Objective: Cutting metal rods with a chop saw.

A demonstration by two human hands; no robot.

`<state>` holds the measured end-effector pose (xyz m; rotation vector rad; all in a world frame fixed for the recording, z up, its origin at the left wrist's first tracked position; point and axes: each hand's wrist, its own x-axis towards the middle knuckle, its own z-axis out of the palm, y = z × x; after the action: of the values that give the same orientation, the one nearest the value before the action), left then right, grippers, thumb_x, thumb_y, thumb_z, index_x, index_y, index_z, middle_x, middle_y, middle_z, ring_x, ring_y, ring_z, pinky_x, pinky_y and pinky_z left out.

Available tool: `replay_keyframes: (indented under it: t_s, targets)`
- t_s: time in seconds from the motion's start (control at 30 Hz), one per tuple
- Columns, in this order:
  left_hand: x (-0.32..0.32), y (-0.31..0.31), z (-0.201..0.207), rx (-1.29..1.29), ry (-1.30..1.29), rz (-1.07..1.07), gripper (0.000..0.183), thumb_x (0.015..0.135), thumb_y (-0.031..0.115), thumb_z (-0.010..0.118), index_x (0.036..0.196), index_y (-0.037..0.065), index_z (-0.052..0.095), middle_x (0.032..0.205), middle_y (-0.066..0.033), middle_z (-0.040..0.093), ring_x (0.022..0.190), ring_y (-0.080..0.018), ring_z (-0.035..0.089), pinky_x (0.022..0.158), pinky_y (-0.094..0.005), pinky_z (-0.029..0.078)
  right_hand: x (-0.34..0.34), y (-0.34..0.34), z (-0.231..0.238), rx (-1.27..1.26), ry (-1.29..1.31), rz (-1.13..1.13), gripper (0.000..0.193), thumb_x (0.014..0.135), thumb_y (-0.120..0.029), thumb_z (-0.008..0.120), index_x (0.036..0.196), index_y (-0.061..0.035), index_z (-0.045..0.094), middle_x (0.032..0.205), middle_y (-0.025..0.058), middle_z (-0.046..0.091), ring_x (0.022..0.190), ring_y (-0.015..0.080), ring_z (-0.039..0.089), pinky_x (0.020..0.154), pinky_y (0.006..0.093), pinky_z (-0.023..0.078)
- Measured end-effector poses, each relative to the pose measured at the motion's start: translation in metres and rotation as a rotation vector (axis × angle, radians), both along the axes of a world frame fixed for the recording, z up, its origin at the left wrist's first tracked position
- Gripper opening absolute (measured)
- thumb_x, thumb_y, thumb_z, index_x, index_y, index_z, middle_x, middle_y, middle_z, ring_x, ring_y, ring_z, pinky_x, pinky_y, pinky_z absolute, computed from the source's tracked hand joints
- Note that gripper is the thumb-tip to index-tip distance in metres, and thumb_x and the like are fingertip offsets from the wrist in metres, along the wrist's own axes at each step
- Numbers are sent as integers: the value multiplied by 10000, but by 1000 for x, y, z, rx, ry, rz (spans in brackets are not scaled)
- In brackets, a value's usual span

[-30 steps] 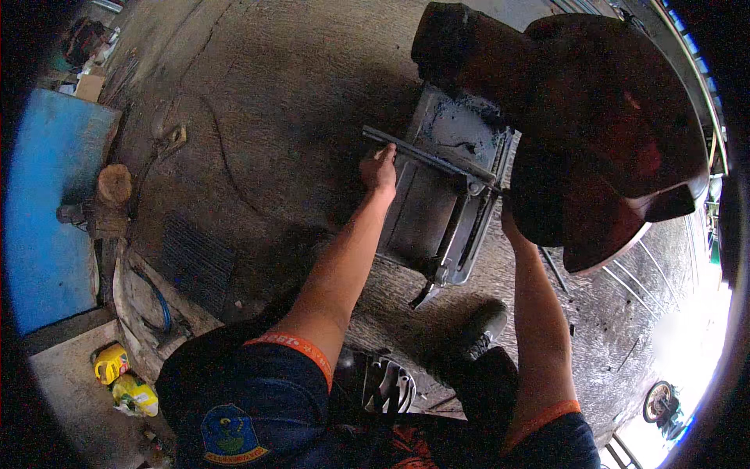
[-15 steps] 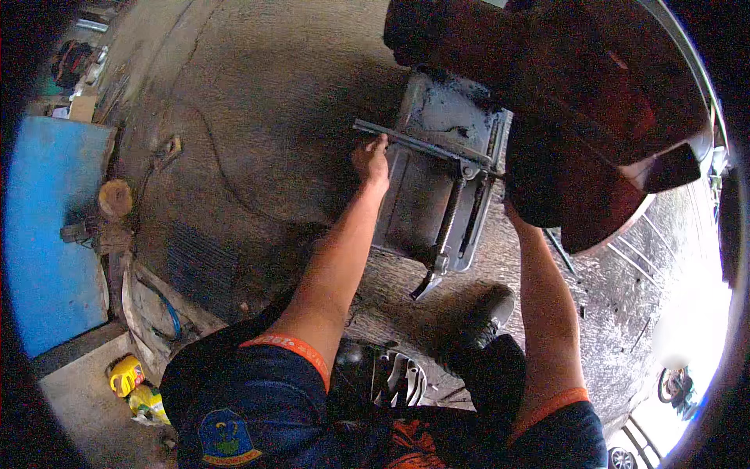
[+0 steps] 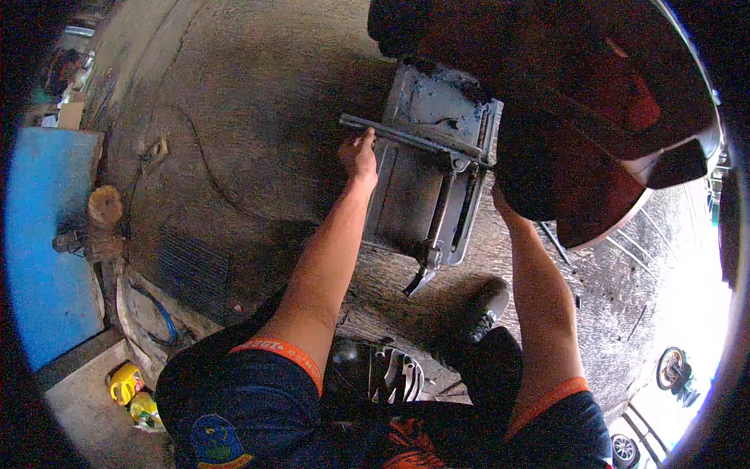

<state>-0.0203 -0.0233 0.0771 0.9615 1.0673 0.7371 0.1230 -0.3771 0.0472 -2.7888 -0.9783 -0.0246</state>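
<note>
My left hand (image 3: 359,159) is closed on the left end of a narrow grey metal bar (image 3: 406,139). The bar lies across the flat grey base (image 3: 394,195) of what looks like a cut-off saw. A threaded clamp screw (image 3: 444,205) runs along that base, its far end by the bar and its crank handle (image 3: 420,282) at the near end. Close by the bar's right end is my right hand (image 3: 500,195), with its fingers hidden behind the dark red housing (image 3: 617,102). Whether it grips anything does not show.
The big housing fills the upper right. A shoe (image 3: 491,303) stands on the rough floor near the base. To the left are a blue panel (image 3: 55,242), a wood block (image 3: 105,205) and a yellow container (image 3: 125,383). A cable (image 3: 201,160) trails over the floor.
The whole view has shifted slightly, so the base and both hands appear a little further left. My left hand keeps its hold on the bar.
</note>
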Motion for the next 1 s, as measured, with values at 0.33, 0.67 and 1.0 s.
replay_keyframes:
  t_s: [0.33,0.67,1.0]
  targets:
    - [1,1,1,12,24,-18,256,844,226,718,782,-3,622,746,-49,608,693,-164,543,660,-337,427,-3,4,-27,-228,-776,221,264,922,-209,563,1061,1,644,1056,69,635,940,241,563,854,373,449]
    - [0,4,6,0,-1,-17,144,842,127,706,795,11,637,752,-25,613,690,-138,536,653,-316,425,-19,33,66,231,-247,74,211,901,-202,558,969,-19,638,966,202,612,925,343,556,867,457,448]
    - [-1,6,1,-16,-4,-41,196,854,163,703,875,-31,680,833,-60,675,729,-141,585,682,-306,460,4,23,95,318,-84,-15,198,884,-179,552,975,-30,646,951,181,626,915,337,570,853,459,453]
